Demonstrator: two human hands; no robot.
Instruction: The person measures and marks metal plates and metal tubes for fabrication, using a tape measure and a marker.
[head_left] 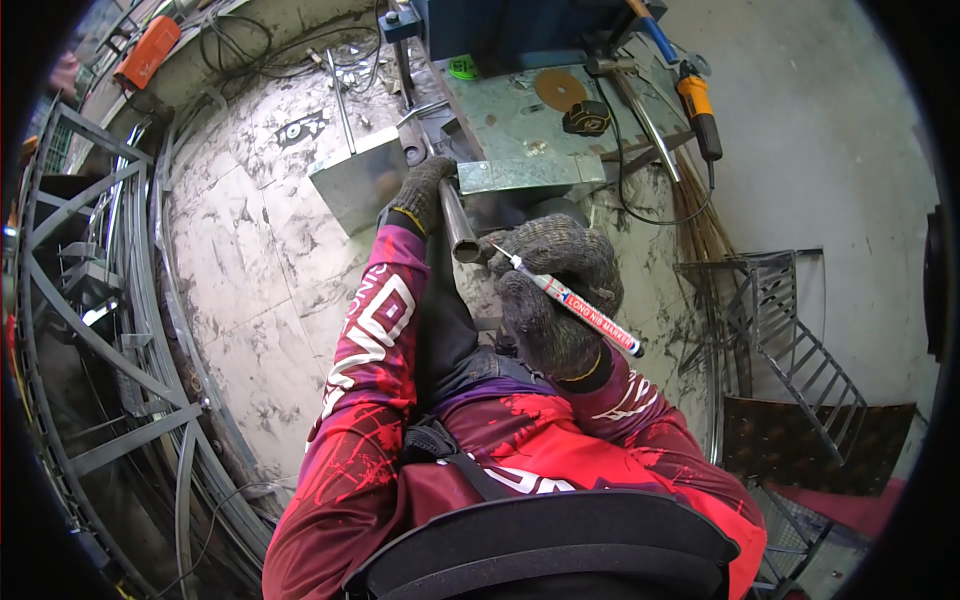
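My left hand (pixel 424 190), in a dark grey knitted glove, is wrapped round a round metal tube (pixel 456 222). The tube's open end points toward me, beside a metal-faced block (pixel 520 175) at the table's front edge. My right hand (pixel 565 255), gloved the same way, is closed on a white and red long nib marker (pixel 592 312). The marker lies slantwise across the fingers, its thin tip up and left, close to the tube's end. Right-hand fingertips are right at the rim of that end.
On the metal worktable (pixel 500 135) lie a brown cutting disc (pixel 559 90) and a tape measure (pixel 587 118). An orange angle grinder (pixel 698 108) with a cord is at the right. A metal box (pixel 355 182) stands left of the tube. Steel framing (pixel 115 190) fills the left side.
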